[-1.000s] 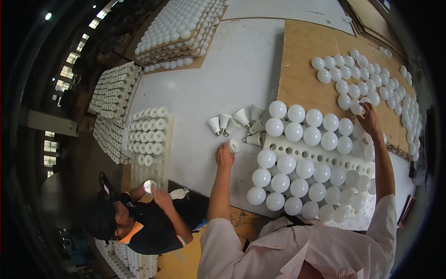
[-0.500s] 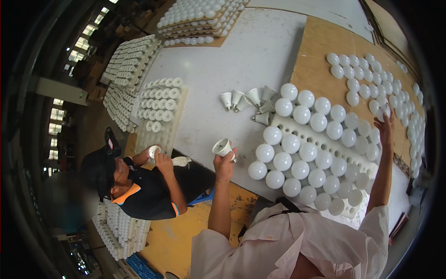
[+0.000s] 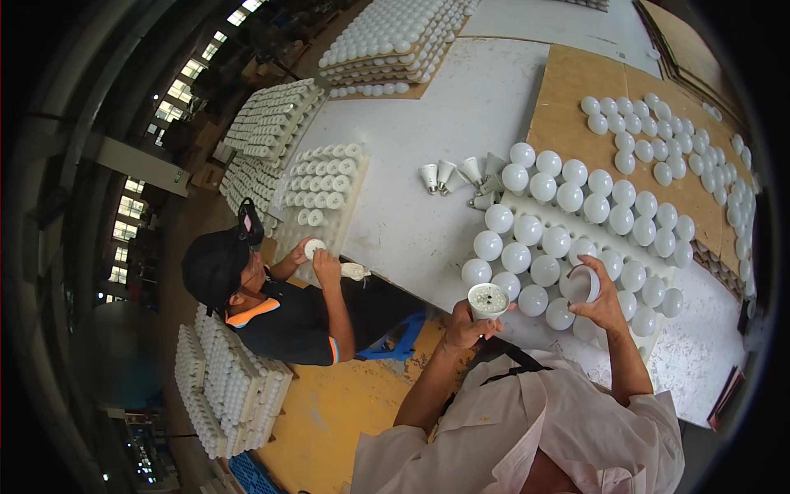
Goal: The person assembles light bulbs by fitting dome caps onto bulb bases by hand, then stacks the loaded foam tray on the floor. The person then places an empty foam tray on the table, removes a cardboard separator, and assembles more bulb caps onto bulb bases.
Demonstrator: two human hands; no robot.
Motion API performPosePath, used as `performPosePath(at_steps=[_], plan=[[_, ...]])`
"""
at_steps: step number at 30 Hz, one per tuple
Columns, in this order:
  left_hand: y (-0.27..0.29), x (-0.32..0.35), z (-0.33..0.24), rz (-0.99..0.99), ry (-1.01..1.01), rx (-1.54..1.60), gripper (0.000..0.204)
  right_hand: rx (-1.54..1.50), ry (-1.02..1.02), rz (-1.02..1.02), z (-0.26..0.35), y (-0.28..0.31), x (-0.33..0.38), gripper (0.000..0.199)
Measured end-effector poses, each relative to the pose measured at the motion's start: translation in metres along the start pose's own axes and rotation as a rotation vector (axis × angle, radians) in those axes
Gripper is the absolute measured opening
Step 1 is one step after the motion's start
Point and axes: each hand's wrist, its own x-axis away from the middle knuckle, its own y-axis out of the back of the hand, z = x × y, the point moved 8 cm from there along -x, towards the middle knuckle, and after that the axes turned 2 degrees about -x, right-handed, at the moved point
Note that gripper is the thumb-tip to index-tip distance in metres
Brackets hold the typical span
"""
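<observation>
My left hand [image 3: 469, 328] is closed around a white bulb base [image 3: 489, 303], its open top facing up and showing a round plate with small dark parts. To the right, my right hand [image 3: 605, 305] grips a white bulb cover [image 3: 580, 285] by its sides, its open rim turned toward me. The two pieces are apart. Just beyond both hands stands a white foam tray [image 3: 605, 239] with rows of bulbs under round white covers [image 3: 545, 270]. Several loose bulb bases [image 3: 444, 174] lie beyond the tray's left end.
A brown board [image 3: 568, 90] at the right carries many round covers. At the left, a co-worker [image 3: 288, 321] handles a small white disc [image 3: 313, 248] beside a tray of bulb bases [image 3: 325, 185]. Stacked boards of covers [image 3: 395, 41] stand at the back.
My right hand has come back from the brown board with a cover in it. My left hand has moved nearer and to the right, the base now upright. The view has shifted.
</observation>
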Motion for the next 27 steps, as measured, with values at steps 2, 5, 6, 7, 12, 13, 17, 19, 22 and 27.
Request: performPosePath(at_steps=[2, 5, 6, 7, 12, 13, 17, 19, 22, 27], plan=[[-0.001, 0.004, -0.005, 0.022, 0.029, 0.033, 0.06, 0.021, 0.05, 0.032, -0.006, -0.016, -0.006, 0.084], [-0.002, 0.008, -0.027, -0.025, 0.067, -0.061, 0.057, -0.131, -0.034, 0.189, 0.002, -0.051, -0.008, 0.086], [-0.001, 0.014, -0.03, -0.044, 0.08, -0.103, 0.058, -0.086, 0.049, 0.232, 0.02, -0.063, -0.009, 0.085], [-0.008, 0.015, -0.037, -0.033, 0.064, -0.156, 0.059, -0.054, 0.101, 0.244, 0.027, -0.072, -0.009, 0.085], [-0.023, 0.007, -0.03, 0.089, 0.092, -0.262, 0.063, -0.095, 0.26, 0.246, 0.032, -0.087, -0.008, 0.082], [-0.031, 0.005, -0.03, 0.086, 0.123, -0.309, 0.053, -0.141, 0.219, 0.251, 0.03, -0.086, -0.005, 0.081], [-0.04, 0.005, -0.021, 0.111, 0.154, -0.326, 0.042, -0.143, 0.248, 0.249, 0.033, -0.084, 0.002, 0.078], [-0.042, 0.005, -0.017, 0.13, 0.182, -0.335, 0.042, -0.149, 0.233, 0.253, 0.032, -0.083, 0.006, 0.077], [-0.042, 0.005, -0.012, 0.148, 0.236, -0.342, 0.041, -0.119, 0.226, 0.274, 0.031, -0.082, 0.009, 0.076], [-0.039, 0.006, -0.007, 0.158, 0.29, -0.354, 0.04, -0.033, 0.2, 0.321, 0.032, -0.083, 0.01, 0.076]])
